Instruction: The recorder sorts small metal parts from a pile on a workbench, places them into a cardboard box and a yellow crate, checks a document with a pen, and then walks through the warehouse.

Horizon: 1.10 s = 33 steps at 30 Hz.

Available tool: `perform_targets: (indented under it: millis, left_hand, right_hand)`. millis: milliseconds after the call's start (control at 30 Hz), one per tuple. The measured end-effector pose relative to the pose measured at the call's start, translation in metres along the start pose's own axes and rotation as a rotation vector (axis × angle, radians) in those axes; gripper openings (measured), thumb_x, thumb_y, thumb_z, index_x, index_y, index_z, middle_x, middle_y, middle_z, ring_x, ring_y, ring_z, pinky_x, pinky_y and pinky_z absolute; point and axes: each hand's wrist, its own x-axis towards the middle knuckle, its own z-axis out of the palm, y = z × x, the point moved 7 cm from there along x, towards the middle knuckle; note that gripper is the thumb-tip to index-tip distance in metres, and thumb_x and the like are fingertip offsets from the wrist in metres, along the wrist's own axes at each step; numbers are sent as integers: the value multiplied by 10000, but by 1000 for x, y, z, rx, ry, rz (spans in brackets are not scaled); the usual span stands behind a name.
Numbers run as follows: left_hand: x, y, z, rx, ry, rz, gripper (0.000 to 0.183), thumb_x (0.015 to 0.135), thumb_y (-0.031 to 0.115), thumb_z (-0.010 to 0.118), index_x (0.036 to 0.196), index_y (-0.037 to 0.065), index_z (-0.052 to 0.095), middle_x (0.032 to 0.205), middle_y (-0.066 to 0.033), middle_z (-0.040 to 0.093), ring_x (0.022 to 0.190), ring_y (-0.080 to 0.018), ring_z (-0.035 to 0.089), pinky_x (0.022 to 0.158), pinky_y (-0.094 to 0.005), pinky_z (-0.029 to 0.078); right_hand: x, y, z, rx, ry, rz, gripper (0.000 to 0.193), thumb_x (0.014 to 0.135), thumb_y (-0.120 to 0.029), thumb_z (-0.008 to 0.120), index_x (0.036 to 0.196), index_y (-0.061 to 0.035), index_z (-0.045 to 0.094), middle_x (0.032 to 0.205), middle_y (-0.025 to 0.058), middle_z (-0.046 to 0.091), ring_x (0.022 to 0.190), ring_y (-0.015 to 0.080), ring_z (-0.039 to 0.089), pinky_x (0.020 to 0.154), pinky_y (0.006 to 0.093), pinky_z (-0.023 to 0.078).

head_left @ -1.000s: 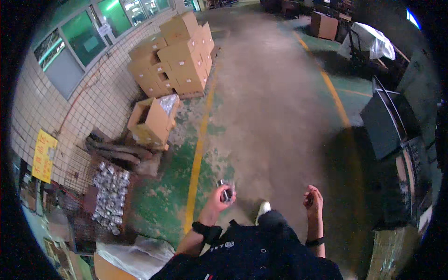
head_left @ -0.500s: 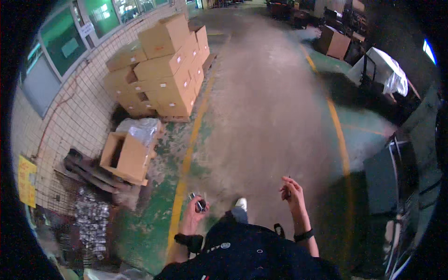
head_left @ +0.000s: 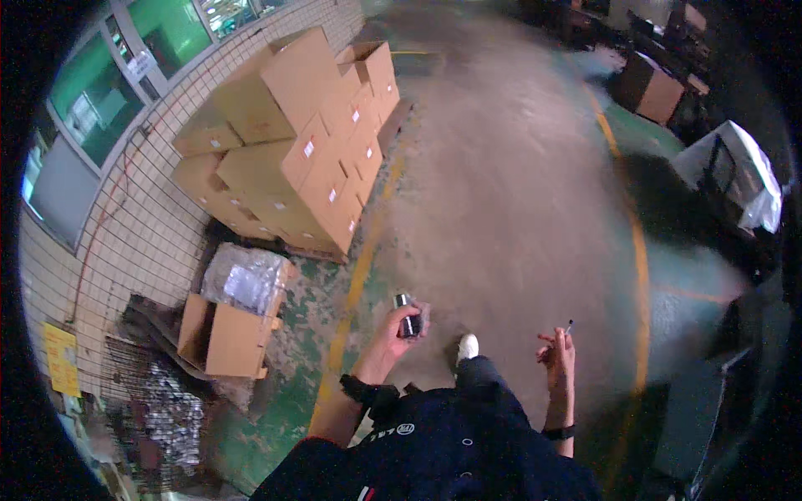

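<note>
Head view: left fingers (head_left: 399,324) closed around a small dark canister (head_left: 407,315), right fingers (head_left: 553,344) pinching a thin pen (head_left: 569,326).

Worn green-and-bare concrete floor (head_left: 518,192) with yellow lines, tiled wall (head_left: 142,225), green-tinted windows (head_left: 171,29), stacked cardboard boxes (head_left: 292,159)

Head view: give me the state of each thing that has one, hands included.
Left hand: closed around a small dark cylinder.
Right hand: raised, pinching a thin stick.
Stacked boxes: closed, piled by the wall.
Floor box: open, with a clear plastic bundle on top.
Draped machine: partly under white sheeting.
</note>
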Motion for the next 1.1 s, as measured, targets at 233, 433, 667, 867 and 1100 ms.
perform_targets:
  millis: [233,433,667,867,1100]
  left_hand:
    - [48,154,-9,873,281,805,250,807,158,612,1012,54,514,861,-61,573,710,-179,571,639,-271,484]
    - [184,235,-72,320,539,625,103,788,163,584,822,82,530,654,-20,526,594,-147,544,541,-276,479]
    - [365,351,70,938,246,875,115,829,105,533,928,50,515,860,-65,572,728,-175,567,638,-293,492]
    - [502,443,167,98,48,339,208,789,143,602,950,44,516,803,-35,557,725,-132,552,638,-278,468]
    - [557,549,218,713,381,807,198,795,145,563,938,24,497,844,-68,543,752,-176,550,686,-303,464]
  right_hand:
    - [226,-93,176,-125,-225,-18,384,916,-416,450,740,-76,472,600,49,509,488,118,477,455,252,373]
    - [365,-146,347,-173,-408,-105,495,932,-496,330,802,-50,500,594,53,507,524,124,479,495,260,379]
    - [502,-159,451,-269,-518,-42,683,906,-598,186,1144,-33,487,699,100,576,543,127,476,522,251,389]
    - [624,-175,506,-325,-469,0,644,927,-538,242,1062,-14,591,835,127,635,585,122,505,557,247,422]
    - [808,-166,614,-325,-607,-31,304,912,-309,492,758,-52,544,594,31,533,503,98,467,476,237,369]
